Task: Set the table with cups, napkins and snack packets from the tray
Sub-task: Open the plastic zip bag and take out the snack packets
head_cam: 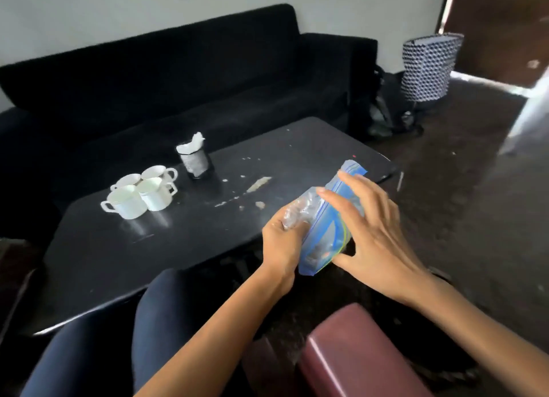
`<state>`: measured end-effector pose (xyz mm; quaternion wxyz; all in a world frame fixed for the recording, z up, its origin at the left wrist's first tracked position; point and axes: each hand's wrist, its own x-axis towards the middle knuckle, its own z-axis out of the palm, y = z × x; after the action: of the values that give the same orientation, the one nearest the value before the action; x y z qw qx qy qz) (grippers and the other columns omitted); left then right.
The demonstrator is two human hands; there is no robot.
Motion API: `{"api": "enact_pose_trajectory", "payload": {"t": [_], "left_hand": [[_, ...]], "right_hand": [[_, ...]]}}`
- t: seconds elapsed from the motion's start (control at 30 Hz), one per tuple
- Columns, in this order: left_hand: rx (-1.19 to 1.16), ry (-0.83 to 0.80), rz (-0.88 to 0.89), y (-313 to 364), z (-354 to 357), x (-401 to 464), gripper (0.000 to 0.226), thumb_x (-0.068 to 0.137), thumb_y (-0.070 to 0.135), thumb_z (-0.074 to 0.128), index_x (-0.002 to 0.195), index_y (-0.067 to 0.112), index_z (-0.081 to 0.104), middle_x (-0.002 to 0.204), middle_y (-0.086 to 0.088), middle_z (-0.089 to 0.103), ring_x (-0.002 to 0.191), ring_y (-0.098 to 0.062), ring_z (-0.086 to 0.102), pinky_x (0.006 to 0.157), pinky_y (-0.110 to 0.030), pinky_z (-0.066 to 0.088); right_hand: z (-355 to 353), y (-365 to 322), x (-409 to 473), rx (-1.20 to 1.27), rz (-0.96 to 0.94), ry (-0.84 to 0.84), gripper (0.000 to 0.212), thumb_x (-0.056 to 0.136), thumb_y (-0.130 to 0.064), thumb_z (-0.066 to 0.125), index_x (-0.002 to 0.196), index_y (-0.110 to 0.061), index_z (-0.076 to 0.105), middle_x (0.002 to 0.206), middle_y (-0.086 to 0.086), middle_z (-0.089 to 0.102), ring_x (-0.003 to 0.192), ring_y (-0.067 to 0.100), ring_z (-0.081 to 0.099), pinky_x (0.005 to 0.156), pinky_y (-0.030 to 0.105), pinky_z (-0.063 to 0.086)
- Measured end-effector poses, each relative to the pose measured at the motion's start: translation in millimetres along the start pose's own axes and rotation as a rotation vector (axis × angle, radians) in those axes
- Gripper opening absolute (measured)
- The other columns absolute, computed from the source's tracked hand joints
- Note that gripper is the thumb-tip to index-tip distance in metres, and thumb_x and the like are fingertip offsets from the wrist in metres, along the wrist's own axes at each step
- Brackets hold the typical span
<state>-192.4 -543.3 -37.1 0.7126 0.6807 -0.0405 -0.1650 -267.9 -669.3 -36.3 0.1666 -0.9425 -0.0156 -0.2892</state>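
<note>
left hand (282, 242) grip clamped on the zip bag (329, 230); right hand (371, 236) fingers spread, touching it.

Ahead of you, a black sofa (184, 78) runs along a pale wall (148, 1), directly behind the dark low table (133, 248). To the right of the sofa, note a patterned bin (427, 66) standing on the dark floor (475, 173), with dark bags (386, 114) slumped between the two. Nearest you, at the lower right, a maroon padded armrest (356, 352) is in view, and the table surface carries pale scuffs and crumbs (258, 184).
</note>
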Motion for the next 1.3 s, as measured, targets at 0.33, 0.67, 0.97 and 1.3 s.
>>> {"api": "enact_pose_trajectory", "payload": {"t": [0.33, 0.67, 0.97, 1.3], "left_hand": [[0.474, -0.475, 0.226, -63.1, 53.0, -11.4, 0.043, 0.094, 0.002, 0.047, 0.117, 0.034, 0.063, 0.098, 0.013, 0.074, 0.093, -0.004, 0.068, 0.085, -0.019, 0.052], [1.217, -0.996, 0.4, -109.8, 72.3, 2.2, 0.056, 0.097, 0.041, 0.045, 0.149, 0.033, 0.025, 0.153, 0.011, 0.035, 0.135, -0.008, 0.038, 0.102, -0.019, 0.031], [1.522, -1.195, 0.47, -154.3, 89.2, 16.9, 0.073, 0.1, 0.04, 0.04, 0.154, 0.019, -0.005, 0.162, 0.001, -0.004, 0.149, -0.015, 0.003, 0.12, -0.032, 0.016], [1.802, -1.375, 0.336, -202.3, 97.7, 30.1, 0.077, 0.099, 0.047, 0.034, 0.152, 0.01, -0.008, 0.162, -0.008, -0.004, 0.15, -0.023, 0.001, 0.12, -0.039, 0.01]], "right_hand": [[23.2, 53.8, -78.0, -0.124, 0.272, -0.135, 0.086, 0.066, -0.001, 0.064, 0.144, -0.025, 0.037, 0.152, 0.006, 0.034, 0.143, 0.024, 0.028, 0.109, 0.053, 0.024], [51.3, 95.3, -157.4, -0.356, 0.461, 0.009, 0.055, 0.053, -0.002, 0.079, 0.104, -0.018, 0.066, 0.095, -0.007, 0.069, 0.08, 0.026, 0.055, 0.06, 0.036, 0.043], [99.9, 118.9, -189.4, -0.11, 0.825, -0.149, 0.05, 0.074, 0.002, 0.064, 0.116, -0.022, 0.054, 0.112, 0.0, 0.052, 0.092, 0.024, 0.059, 0.049, 0.032, 0.04], [153.1, 166.8, -203.0, -0.094, 1.277, -0.465, 0.037, 0.084, -0.003, 0.059, 0.117, -0.009, 0.042, 0.129, 0.015, 0.035, 0.101, 0.038, 0.057, 0.068, 0.04, 0.043]]}}
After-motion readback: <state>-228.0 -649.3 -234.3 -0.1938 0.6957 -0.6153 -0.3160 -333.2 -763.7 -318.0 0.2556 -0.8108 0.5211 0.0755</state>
